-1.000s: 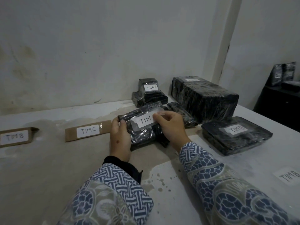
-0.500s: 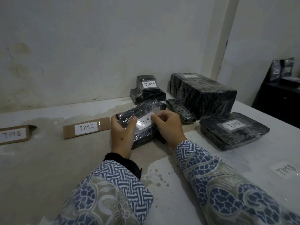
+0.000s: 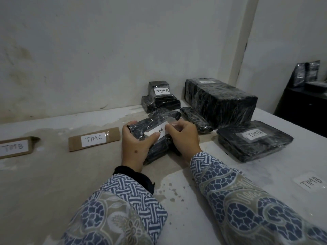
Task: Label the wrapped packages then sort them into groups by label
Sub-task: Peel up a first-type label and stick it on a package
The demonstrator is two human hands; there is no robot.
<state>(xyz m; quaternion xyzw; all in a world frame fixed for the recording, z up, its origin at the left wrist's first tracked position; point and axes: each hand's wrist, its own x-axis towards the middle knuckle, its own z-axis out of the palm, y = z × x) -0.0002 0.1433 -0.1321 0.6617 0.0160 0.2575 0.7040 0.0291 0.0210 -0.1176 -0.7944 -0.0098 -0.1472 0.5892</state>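
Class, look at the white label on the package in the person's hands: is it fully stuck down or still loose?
Cannot tell. The left hand thumb and right hand fingers cover both ends of the label.

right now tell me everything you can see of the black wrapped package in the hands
The black package wrapped in glossy, crinkled clear film lies tilted on the pale table, its far end near the TIMA-labelled stack. A white paper label under clear tape sits on top, its writing partly covered. The left hand grips its near-left end; the right hand presses the label's right edge.
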